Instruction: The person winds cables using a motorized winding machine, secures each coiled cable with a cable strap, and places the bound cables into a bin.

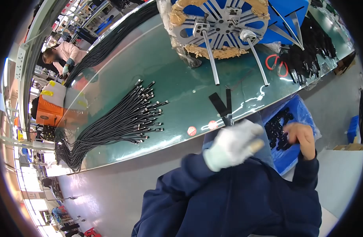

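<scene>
My left hand [236,144], in a pale glove, is blurred by motion at the table's front edge, just below two black strips [220,103] lying on the green table [181,91]. Whether it holds anything cannot be made out. My bare right hand [300,136] hangs over a blue-lined bin [308,114] of small black parts [277,126]. Its fingers are curled together, and what they hold, if anything, is hidden. Left of my hands, a large bundle of black cables [106,122] lies on the table with metal connector ends fanned out.
A metal wheel-like fixture [221,27] with two rods stands at the back. Red-handled scissors [277,65] and bundled black cables [308,51] lie to its right. An orange box [49,110] is at the left. Another person [63,57] works at the far left.
</scene>
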Available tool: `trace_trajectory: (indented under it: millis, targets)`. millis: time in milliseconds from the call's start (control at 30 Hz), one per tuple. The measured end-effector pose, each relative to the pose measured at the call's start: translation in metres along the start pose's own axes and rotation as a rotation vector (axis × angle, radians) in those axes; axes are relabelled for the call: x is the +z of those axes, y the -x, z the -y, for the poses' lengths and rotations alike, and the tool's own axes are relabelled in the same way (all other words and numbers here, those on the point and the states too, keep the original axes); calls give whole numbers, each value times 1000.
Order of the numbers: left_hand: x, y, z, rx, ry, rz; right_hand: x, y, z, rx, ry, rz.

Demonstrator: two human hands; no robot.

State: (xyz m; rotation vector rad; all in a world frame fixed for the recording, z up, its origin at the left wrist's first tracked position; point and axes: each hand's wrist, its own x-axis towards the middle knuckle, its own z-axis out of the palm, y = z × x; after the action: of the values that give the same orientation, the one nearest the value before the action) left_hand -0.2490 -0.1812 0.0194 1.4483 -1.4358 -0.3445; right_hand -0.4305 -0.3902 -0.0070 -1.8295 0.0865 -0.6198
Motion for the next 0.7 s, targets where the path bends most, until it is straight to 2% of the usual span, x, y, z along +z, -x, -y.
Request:
trace_trajectory:
  millis: [33, 67, 167, 233, 267, 333, 367, 433, 533, 600, 633, 700]
  targets:
    - [-17, 2, 7, 67, -121, -110, -9, 3, -7, 16, 309, 23]
    - [-35, 3, 7, 30, -242, -196, -19, 5, -14, 24, 617, 51]
    - [-62, 13, 17, -178, -441, -287, 6, -21, 7, 260, 353, -15]
    - [-64, 16, 15, -148, -414, -365, 43, -46, 15, 128, 410, 24]
    - [-65, 18, 14, -175, -413, -407, 63, -61, 19, -181, 527, 126]
    - [-66, 23, 12, -227, -410, -491, 102, -84, 22, -395, 560, 347]
    - [-68, 28, 12, -235, -417, -491, 115, -87, 15, -436, 593, 423]
    - [-72, 41, 15, -248, -429, -490, 124, -83, -12, -541, 667, 423]
    - [-75, 50, 16, -188, -377, -486, 117, -75, -19, -484, 520, 338]
    - [-76, 46, 7, -173, -298, -443, 115, -77, -4, 73, 76, 174]
    - [-78, 37, -9, -100, -240, -425, 117, -80, 3, 346, -149, 81]
    - [-84, 19, -45, 38, -127, -399, 120, -95, -7, 484, -690, -120]
